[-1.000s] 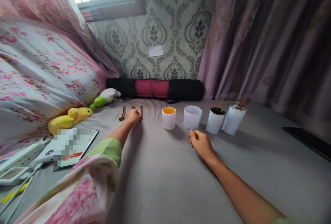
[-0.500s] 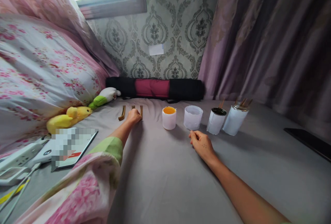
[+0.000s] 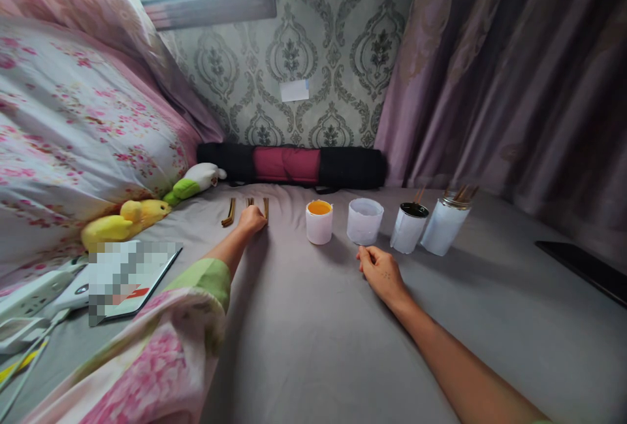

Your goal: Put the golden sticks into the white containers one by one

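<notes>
My left hand (image 3: pixel 251 220) reaches far forward on the grey sheet (image 3: pixel 304 332), fingers curled down over the near end of a brown stick (image 3: pixel 250 202). Two more brown sticks lie either side, one to the left (image 3: pixel 228 212) and one to the right (image 3: pixel 266 208). My right hand (image 3: pixel 381 272) rests on the sheet with its fingers curled in, just in front of an empty translucent cup (image 3: pixel 364 221). Nothing shows in it. A white cup of orange liquid (image 3: pixel 319 223) stands between my hands.
Right of the translucent cup stand a white cup of dark liquid (image 3: pixel 408 228) and a jar holding sticks (image 3: pixel 445 225). A black and red roll (image 3: pixel 291 165) lies at the wall. Plush toys (image 3: pixel 120 223), a booklet (image 3: pixel 132 274) and a power strip (image 3: pixel 34 296) lie left; a dark flat object (image 3: pixel 582 267) lies right.
The view has tilted slightly, so everything sits a little lower left. Both hands stay where they were.
</notes>
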Demonstrator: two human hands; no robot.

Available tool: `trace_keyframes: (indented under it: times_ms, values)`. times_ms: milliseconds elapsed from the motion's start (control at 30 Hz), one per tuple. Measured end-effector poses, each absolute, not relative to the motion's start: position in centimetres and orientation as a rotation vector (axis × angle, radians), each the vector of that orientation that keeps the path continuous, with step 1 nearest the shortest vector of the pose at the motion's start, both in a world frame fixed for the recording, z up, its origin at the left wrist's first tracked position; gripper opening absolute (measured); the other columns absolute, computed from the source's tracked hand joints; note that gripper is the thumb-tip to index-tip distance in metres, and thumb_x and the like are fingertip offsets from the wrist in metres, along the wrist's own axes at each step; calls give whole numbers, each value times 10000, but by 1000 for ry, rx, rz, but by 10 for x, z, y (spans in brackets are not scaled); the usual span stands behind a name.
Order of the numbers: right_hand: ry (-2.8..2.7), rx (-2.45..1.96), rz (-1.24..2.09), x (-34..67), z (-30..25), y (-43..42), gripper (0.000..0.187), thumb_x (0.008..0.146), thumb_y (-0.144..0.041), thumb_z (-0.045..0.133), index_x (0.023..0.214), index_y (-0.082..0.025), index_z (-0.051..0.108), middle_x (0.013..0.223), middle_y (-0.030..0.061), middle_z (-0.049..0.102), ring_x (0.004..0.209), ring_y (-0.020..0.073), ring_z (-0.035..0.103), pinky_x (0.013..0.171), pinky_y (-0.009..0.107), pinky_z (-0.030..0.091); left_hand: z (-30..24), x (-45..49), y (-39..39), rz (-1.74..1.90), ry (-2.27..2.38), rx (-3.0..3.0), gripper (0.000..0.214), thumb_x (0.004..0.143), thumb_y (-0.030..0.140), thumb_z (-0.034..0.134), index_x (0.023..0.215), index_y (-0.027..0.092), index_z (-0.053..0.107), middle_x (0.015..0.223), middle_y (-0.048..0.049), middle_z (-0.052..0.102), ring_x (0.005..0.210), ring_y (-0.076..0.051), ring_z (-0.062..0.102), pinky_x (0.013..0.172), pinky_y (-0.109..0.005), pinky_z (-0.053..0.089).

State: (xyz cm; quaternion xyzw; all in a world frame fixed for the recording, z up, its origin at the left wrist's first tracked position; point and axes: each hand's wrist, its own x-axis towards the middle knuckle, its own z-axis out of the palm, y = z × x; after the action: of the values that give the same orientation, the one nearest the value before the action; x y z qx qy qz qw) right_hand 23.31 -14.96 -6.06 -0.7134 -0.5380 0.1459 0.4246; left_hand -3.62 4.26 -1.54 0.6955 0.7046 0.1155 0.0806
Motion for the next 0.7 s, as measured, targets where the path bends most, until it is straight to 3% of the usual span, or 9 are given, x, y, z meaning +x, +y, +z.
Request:
trace_keyframes:
  times_ms: [700]
  values:
    - [-1363, -1794, 345, 233, -60, -150, 390, 804, -436, 347, 700, -177, 619, 593, 39, 617, 503, 127, 522, 485, 218, 329, -15, -35, 41, 376, 2106, 2122, 192, 649, 205, 557, 783, 145, 680, 834, -114, 668, 862, -224, 603, 719, -235, 443]
